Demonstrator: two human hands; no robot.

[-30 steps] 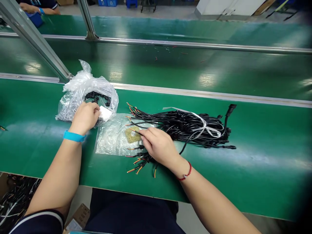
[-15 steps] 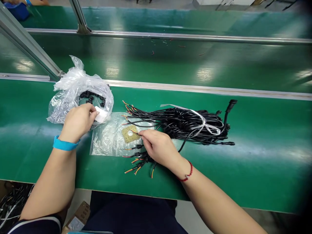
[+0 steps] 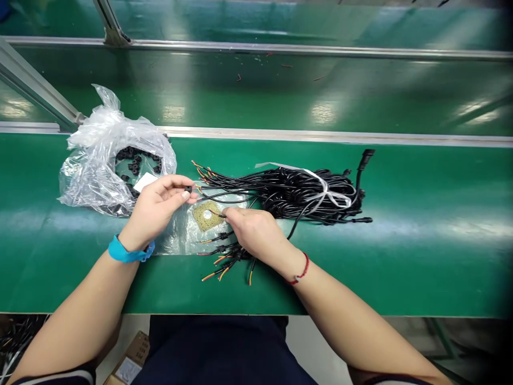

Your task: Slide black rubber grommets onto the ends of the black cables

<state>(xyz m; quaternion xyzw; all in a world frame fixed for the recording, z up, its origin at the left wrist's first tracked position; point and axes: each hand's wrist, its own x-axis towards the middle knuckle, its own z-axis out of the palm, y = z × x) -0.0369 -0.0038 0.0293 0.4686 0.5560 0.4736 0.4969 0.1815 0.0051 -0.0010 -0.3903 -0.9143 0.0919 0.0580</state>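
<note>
Between the thumb and fingers of my left hand is a small black plastic part. My right hand pinches a black cable near its stripped end, whose thin coloured wires point left over a yellow sponge with a round hole. A clear plastic bag at the left holds several black plastic parts and a white slip. Below my right hand lie several cable ends with bared wires; some carry black parts. A tied bundle of black cables lies behind it.
A flat clear plastic sheet lies under the sponge on the green table. A metal rail runs along the table's back, and a slanted metal post stands at the left. A cardboard box is below the front edge.
My left hand has come out of the bag's opening and moved right, with a black part now in its fingers. The right hand still pinches the cable. The whole view has shifted slightly.
</note>
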